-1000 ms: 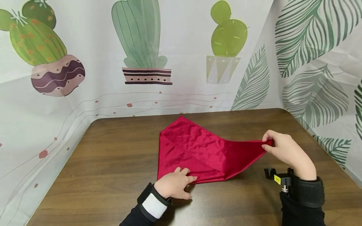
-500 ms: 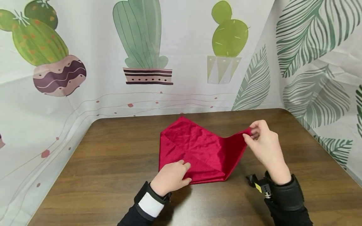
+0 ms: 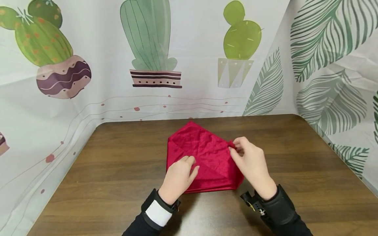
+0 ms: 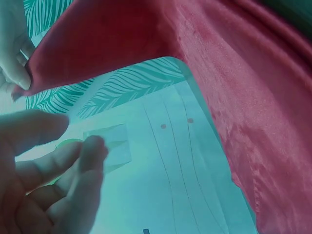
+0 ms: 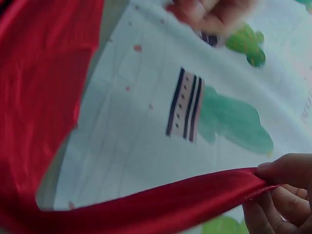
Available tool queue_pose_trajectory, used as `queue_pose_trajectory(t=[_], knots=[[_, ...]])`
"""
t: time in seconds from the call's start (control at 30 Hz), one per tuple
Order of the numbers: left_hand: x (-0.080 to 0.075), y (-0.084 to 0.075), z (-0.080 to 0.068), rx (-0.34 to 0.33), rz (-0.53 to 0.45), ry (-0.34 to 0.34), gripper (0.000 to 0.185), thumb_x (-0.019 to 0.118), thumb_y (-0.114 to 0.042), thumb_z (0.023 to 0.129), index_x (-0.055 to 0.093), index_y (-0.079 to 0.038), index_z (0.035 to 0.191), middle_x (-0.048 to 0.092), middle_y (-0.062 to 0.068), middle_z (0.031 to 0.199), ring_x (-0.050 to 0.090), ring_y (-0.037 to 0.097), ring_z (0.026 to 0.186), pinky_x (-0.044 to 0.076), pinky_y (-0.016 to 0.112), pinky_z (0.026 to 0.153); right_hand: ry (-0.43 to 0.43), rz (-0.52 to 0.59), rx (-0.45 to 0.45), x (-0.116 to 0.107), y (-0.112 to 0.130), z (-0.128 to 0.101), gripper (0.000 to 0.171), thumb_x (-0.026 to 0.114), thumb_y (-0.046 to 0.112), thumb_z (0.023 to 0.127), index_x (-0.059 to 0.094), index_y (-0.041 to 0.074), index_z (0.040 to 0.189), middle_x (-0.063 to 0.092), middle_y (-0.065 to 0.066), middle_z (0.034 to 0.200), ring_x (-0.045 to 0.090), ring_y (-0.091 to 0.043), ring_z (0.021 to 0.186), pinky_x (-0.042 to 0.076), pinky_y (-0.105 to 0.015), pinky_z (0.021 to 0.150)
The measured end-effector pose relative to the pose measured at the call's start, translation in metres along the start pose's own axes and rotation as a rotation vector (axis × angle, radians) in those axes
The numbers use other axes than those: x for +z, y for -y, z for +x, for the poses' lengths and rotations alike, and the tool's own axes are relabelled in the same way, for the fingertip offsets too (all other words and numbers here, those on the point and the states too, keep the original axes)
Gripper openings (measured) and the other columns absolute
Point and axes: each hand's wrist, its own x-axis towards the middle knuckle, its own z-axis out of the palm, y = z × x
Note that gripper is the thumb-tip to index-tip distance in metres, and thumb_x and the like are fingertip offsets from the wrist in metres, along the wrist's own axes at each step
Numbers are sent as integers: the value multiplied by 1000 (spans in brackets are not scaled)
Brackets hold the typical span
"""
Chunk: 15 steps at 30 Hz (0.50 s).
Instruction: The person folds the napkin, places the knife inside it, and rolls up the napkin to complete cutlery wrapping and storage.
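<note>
Red cloth (image 3: 203, 154) mid-fold on table (image 3: 118, 170).
Right hand (image 3: 251, 164) fingers pinch a cloth corner over the middle; left hand (image 3: 178, 178) fingers flat, pressing the near edge.

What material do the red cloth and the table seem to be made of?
The red cloth looks like a thin woven fabric with a satin-like sheen: it shows fine wrinkles and sharp folds, and drapes softly where the right hand pinches its corner. The table looks like dark wood or a wood-grain laminate, smooth and matt; which one cannot be told.
</note>
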Motion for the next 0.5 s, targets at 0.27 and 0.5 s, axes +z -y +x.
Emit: queue_pose_trajectory(t=[0.27,0.5], knots=[[1,-3,1,27,-32,-118,16,68,-15,77,56,-7,85,55,4,74,53,11,57,45,20,51,74,-39,-154,21,14,-10,20,70,-2,66,58,6,79,61,-2,70,55,-12,62,45,-27,54],[2,-8,0,41,-37,-118,24,69,-17,76,56,-6,93,57,4,75,55,11,57,46,21,53,131,-27,-245,34,22,-21,22,73,0,64,58,8,78,60,1,70,53,-9,59,45,-24,53]])
